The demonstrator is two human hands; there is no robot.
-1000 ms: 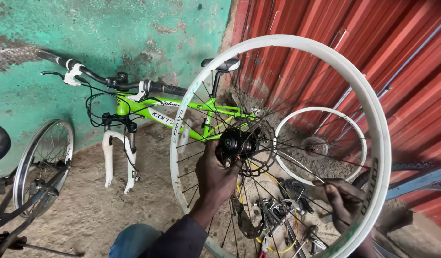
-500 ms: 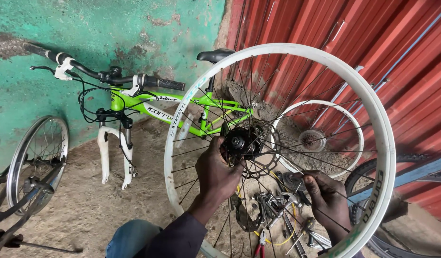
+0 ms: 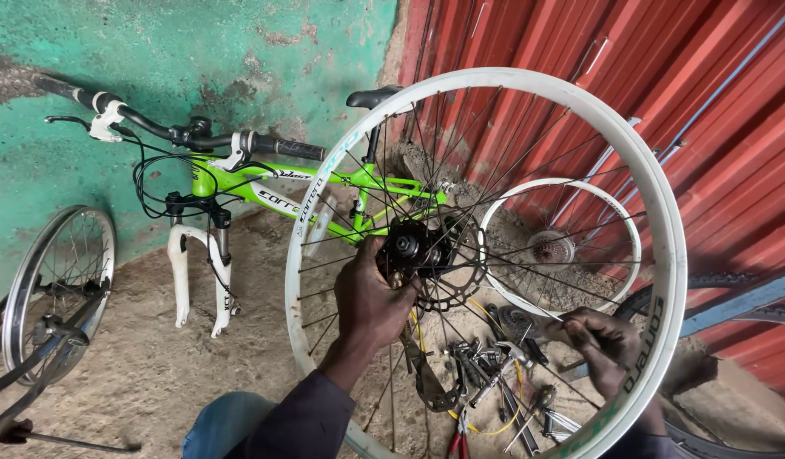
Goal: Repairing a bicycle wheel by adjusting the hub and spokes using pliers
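White-rimmed, the wheel (image 3: 665, 255) stands upright before me, and my left hand (image 3: 371, 297) curls around its black hub (image 3: 414, 248), fingers closed on it. My right hand (image 3: 601, 340) pinches a spoke (image 3: 529, 308) low on the right, perhaps with a small tool, though I can't quite see. Compared with half a second back, the right hand has shifted slightly outward toward the rim. Loose tools (image 3: 494, 382) lie on the dirt floor (image 3: 154, 365); a green bicycle (image 3: 265, 191) leans behind.

Wheel (image 3: 656, 255) upright in front; bicycle frame (image 3: 273, 183) behind against wall (image 3: 197, 59); tools (image 3: 494, 382) on ground beneath.
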